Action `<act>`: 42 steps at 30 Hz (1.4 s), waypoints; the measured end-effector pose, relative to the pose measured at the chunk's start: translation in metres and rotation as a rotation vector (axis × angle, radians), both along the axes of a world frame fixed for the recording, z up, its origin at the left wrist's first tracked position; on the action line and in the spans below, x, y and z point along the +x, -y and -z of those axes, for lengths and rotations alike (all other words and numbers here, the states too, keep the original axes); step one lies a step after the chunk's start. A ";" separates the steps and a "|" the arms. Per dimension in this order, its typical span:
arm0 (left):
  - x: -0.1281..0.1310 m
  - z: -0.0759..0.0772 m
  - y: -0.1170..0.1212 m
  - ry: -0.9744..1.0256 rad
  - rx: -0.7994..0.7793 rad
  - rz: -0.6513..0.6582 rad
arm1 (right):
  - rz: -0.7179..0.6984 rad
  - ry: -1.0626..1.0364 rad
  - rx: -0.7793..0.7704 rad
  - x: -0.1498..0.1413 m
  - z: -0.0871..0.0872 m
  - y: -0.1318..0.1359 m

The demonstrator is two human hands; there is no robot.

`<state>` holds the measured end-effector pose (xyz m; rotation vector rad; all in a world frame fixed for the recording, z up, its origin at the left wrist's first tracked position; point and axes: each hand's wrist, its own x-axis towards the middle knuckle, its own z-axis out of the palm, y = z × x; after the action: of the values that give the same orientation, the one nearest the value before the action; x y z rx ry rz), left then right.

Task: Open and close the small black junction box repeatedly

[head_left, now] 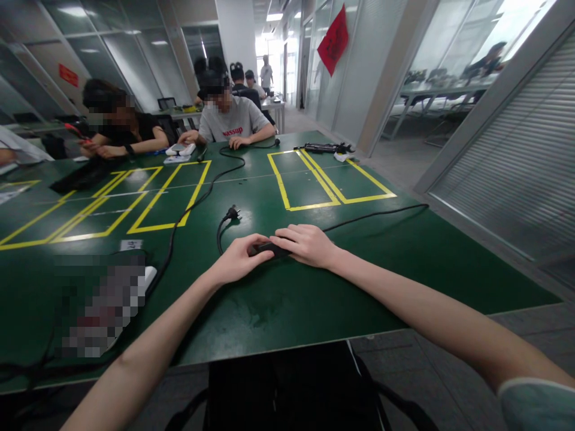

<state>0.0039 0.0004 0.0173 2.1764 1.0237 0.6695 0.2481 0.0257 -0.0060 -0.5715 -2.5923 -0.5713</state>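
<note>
Both hands are on a black power adapter (280, 250) above the green table. My left hand (238, 258) is closed round its left end, thumb along the near side. From the right, my right hand (309, 244) grips the other end, its fingers lying over the top. A thick cord with a black mains plug (232, 213) curves up beyond my left hand, the prongs pointing right. The adapter's thin black cable (377, 214) runs out past my right hand across the table. My fingers cover much of the adapter.
Yellow tape outlines (309, 206) mark the green table (251, 323). A white power strip (150, 276), partly blurred, lies at left with a long black cord (179, 221). A folded black tripod-like item (326, 147) lies at the far edge. Two people (233, 120) work opposite.
</note>
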 end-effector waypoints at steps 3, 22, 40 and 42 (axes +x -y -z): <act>0.000 0.004 0.000 -0.051 0.236 -0.070 | 0.009 0.021 -0.124 0.000 -0.001 -0.003; -0.001 0.014 0.001 -0.337 0.507 0.000 | 0.159 0.011 -0.542 -0.007 -0.015 0.006; 0.021 0.015 0.006 -0.587 0.754 0.005 | 0.365 -0.186 -0.687 -0.010 0.005 0.000; 0.019 0.015 0.006 -0.587 0.715 0.024 | 0.350 -0.215 -0.722 -0.009 0.005 0.002</act>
<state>0.0233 -0.0056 0.0027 3.1281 1.1505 0.4189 0.2389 0.0241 -0.0112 -1.2474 -2.4500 0.3521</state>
